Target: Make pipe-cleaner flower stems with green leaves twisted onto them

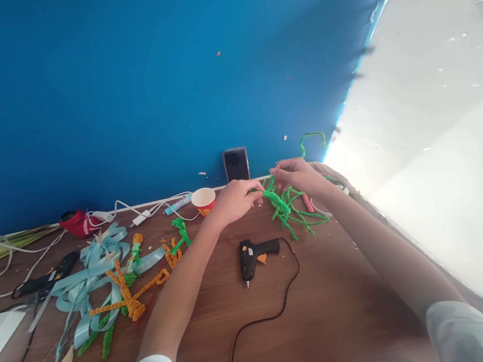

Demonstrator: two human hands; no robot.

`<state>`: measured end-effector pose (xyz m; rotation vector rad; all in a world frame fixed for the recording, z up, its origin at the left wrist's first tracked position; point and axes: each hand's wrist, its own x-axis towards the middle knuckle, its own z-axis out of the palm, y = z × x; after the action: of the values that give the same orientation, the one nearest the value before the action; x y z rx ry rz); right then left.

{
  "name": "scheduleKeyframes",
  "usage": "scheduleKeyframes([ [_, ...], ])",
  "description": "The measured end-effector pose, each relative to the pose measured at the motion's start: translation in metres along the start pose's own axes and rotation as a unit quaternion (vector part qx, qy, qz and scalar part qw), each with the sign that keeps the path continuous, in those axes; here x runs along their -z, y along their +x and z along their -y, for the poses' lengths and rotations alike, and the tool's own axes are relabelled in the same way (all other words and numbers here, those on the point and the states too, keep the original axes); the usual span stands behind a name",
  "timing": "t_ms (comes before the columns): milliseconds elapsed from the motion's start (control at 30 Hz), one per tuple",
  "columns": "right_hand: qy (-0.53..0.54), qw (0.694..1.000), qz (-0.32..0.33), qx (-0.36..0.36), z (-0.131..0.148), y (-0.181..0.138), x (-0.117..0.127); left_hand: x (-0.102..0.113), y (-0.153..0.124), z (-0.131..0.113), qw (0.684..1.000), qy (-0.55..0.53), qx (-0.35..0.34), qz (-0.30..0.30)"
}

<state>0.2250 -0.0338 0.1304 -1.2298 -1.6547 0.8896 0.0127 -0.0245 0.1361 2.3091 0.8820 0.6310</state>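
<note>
So the left hand (234, 201) is curled nearly shut, its fingertips (259, 191) pinching the top of a bright green pipe-cleaner figure (282, 208), which sits just past the hands on the table. The right hand (298, 177) is half-curved right above the same strands, but you can't really tell if it's gripping anything. A pink stick (308, 202) lies by the figure, and a green pipe-cleaner loop (312, 140) pokes up beyond it. Right below the hands sits a black-and-orange hot glue gun (253, 256), nozzle toward the person, its black cord (262, 321) snaking down the table. Over to the left there's a messy pile of pale blue ribbon (87, 276) tangled with orange pipe-cleaner pieces (125, 295), plus a paper cup (204, 201) near the back edge, a red object (78, 223), white cables (137, 211), and a small dark box (236, 165) standing against the wall. It's all on a brown wood-grain table (334, 312) against a saturated blue wall (119, 90), with a bright white surface (431, 116) filling the right side of the view.
</note>
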Motion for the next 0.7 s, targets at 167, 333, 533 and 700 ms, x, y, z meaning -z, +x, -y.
scheduleKeyframes([
  [167, -0.092, 0.995, 0.019, 0.027, 0.006, -0.007, -0.014, -0.018, -0.001, 0.002, 0.963, 0.269, 0.013, -0.008],
  [333, -0.116, 0.991, 0.027, 0.056, 0.018, -0.016, -0.029, -0.032, 0.003, 0.013, 0.942, 0.311, 0.096, -0.080],
  [533, -0.071, 0.995, 0.018, 0.062, 0.016, -0.022, -0.048, -0.032, 0.012, 0.023, 0.962, 0.011, 0.124, -0.244],
  [700, 0.008, 0.999, 0.024, 0.042, 0.006, -0.021, -0.057, -0.033, 0.017, 0.017, 0.874, -0.384, 0.130, -0.269],
])
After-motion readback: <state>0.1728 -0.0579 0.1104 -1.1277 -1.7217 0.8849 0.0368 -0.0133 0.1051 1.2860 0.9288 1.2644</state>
